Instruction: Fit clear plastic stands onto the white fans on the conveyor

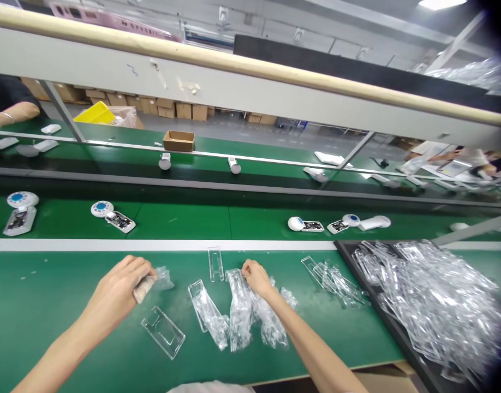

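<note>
The left hand (125, 281) clutches a crumpled plastic wrapper (163, 279) (its clear end poking out), while the right hand (256, 277) pinches the top of a clear bag (239, 314) on the green surface (111, 365).

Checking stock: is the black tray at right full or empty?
Full: clear plastic pieces lie heaped across the black tray.

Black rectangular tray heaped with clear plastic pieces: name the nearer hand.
Right. The right hand is left of the tray; the left hand is farther left.
</note>
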Demonstrator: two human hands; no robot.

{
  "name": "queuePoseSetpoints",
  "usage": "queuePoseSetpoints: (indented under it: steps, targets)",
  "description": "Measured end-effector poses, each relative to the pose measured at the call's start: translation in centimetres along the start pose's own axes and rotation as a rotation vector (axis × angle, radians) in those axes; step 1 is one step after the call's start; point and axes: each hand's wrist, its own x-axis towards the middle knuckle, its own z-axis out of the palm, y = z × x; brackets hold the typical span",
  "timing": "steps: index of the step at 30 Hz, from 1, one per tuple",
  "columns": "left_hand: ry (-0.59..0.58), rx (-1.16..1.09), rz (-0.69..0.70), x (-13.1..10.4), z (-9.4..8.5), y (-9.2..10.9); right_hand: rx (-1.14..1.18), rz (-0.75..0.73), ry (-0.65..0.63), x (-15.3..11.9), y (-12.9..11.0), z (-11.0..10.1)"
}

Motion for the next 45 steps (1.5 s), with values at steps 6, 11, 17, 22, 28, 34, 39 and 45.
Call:
queuePoseSetpoints:
  steps: [6,11,17,22,28,34,39,45]
  targets:
    - [0.007,-0.132,-0.05,-0.3,-2.6,1.1,0.155,-0.257,0.064,-4.8,-3.7,-4.0]
    - [-0.024,-0.187,0.003,0.3,-3.4,2.3,0.356,-0.436,0.08,-7.5,-7.2,-6.4]
    - [-0.001,-0.289,0.027,0.7,-4.8,3.4,0.434,-0.518,0.093,-7.6,-10.5,-7.2]
    - [-0.132,-0.575,0.047,1.3,-4.1,6.4,0.585,-0.604,0.131,-7.6,-15.5,-5.8]
    - [0.092,-1.134,-0.224,1.9,0.0,8.4,0.871,-0.474,0.191,-7.5,-20.8,-2.3]
    - [0.322,-1.427,-0.552,1.2,2.0,8.8,0.807,-0.431,0.201,-7.9,-20.2,0.3]
    - [0.317,-1.377,-0.851,0.6,0.3,5.7,0.563,-0.257,0.066,-8.4,-13.8,2.1]
    - [0.285,-1.372,-1.043,0.1,-0.4,2.2,-0.139,-0.13,-0.078,-9.5,-9.6,7.8]
